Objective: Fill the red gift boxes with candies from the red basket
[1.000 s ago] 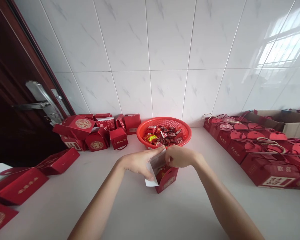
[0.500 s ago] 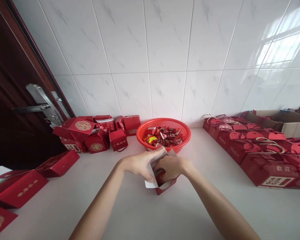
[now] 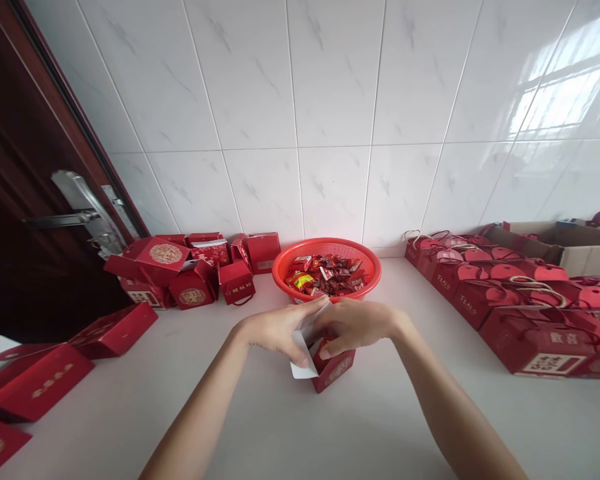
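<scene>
Seemingly, filling is underway: the left hand's [image 3: 276, 328] fingers grip the red box [image 3: 339, 371]; the right hand [image 3: 361, 325] reaches in, hold unclear. Withdrawing should clear the white flap [image 3: 303, 371].

The single view looks forward and down from the wearer's head, close above the white tabletop [image 3: 300, 427], facing its back edge [image 3: 393, 253] and the grey-veined tile wall [image 3: 330, 80] nearly square-on, wide enough to include the dark wooden door [image 3: 35, 147] beyond its back left corner.
</scene>
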The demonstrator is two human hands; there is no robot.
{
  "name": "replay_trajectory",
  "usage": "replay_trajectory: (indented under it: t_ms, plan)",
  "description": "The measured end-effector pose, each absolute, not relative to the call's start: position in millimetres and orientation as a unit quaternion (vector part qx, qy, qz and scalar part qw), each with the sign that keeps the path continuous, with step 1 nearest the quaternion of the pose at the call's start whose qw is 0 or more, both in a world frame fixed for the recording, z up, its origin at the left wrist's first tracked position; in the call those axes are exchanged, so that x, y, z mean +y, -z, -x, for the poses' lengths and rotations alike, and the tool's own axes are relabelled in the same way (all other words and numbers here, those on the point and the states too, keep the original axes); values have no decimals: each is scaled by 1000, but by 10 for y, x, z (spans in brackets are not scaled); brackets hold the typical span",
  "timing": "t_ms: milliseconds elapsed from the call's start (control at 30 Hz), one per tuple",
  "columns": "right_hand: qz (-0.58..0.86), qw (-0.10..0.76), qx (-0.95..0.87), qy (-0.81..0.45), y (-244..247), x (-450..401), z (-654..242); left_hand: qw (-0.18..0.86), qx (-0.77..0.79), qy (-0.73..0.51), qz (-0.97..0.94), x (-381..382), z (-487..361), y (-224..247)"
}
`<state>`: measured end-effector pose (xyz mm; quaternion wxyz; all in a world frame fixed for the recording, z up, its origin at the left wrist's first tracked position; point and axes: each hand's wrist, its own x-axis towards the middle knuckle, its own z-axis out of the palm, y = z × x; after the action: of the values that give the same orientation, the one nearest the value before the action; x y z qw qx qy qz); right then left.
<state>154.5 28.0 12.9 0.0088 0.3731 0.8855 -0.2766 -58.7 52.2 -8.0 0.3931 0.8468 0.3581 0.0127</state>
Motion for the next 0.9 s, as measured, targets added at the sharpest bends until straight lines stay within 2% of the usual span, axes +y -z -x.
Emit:
replay_trajectory:
  t_ms: [200,433,667,900]
  plan:
    - [-385,-39,864,322,-252,273,-1850,386,373,-6,-844,532,611,105]
    - [-337,-17,870,360,-253,263,-1926,355,411,-11,-840,484,633,-37]
    - [-473,46,840,260,-280,242,-1812,310,442,-25,-842,458,697,-138]
    - [-568,-13,806,167,-213,209,-1761,207,448,-60,-868,385,488,-79]
